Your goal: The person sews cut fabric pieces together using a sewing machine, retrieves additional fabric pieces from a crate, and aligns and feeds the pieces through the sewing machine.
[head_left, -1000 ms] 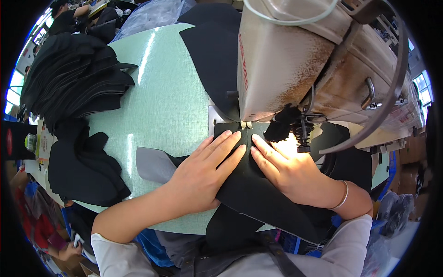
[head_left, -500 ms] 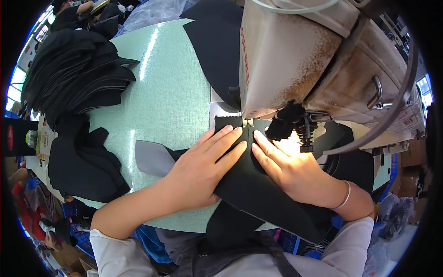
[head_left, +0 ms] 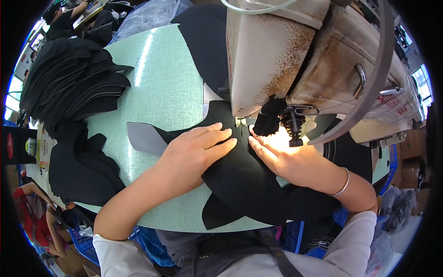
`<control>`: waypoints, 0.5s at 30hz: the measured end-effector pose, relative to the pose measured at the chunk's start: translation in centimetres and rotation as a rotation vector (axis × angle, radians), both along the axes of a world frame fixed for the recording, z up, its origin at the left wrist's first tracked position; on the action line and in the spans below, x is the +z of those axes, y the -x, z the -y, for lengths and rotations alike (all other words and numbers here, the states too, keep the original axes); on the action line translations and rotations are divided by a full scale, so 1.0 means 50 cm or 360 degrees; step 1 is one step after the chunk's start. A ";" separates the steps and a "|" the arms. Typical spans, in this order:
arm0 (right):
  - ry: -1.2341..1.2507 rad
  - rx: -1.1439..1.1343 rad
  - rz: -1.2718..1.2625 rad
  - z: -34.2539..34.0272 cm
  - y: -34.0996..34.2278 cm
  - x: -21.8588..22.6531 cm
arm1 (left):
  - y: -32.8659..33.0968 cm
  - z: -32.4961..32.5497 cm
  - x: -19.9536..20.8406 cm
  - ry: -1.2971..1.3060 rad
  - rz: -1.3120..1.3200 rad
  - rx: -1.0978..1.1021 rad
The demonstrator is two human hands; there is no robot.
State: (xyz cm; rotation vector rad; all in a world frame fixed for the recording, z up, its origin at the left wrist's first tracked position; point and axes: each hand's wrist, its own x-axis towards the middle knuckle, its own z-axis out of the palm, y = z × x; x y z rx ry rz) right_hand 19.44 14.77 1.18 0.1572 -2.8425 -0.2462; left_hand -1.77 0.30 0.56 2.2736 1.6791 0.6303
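Observation:
Both my hands lie on a black fabric piece (head_left: 242, 173) under a sewing machine (head_left: 272, 60). My left hand (head_left: 196, 150) presses flat with fingers stretched toward the metal presser foot (head_left: 241, 122), left of it. On the other side my right hand (head_left: 288, 154) rests flat, its fingertips near the foot and its knuckles bright under the machine's lamp. The fabric runs beneath the foot and spreads toward me and to the right. A grey-faced flap (head_left: 145, 138) sticks out past my left hand. I cannot see the needle tip clearly.
A tall stack of black cut pieces (head_left: 74, 78) stands on the pale green table (head_left: 170, 69) at the left, with more pieces (head_left: 83, 171) nearer me. Another black piece (head_left: 203, 46) lies beyond the foot. A person in red (head_left: 37, 217) is at the far left.
The black fabric has turned under the foot: its near end has swung to the right and its top edge reaches farther past the foot. My hands stay flat on it. The view has shifted slightly.

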 end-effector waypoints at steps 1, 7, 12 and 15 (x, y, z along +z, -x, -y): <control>0.0007 0.0010 -0.0083 0.000 0.000 -0.009 | -0.002 0.001 -0.001 0.0003 0.0000 0.0005; 0.0174 -0.0081 -0.0120 -0.014 -0.007 -0.043 | -0.005 -0.006 -0.004 -0.0063 -0.0090 0.0028; 0.0085 0.0010 -0.0053 -0.022 -0.002 0.001 | -0.006 0.000 0.003 0.0021 -0.0215 0.0074; 0.0146 -0.0073 0.0120 0.011 -0.015 0.027 | -0.053 0.025 0.055 0.0351 -0.0422 0.0069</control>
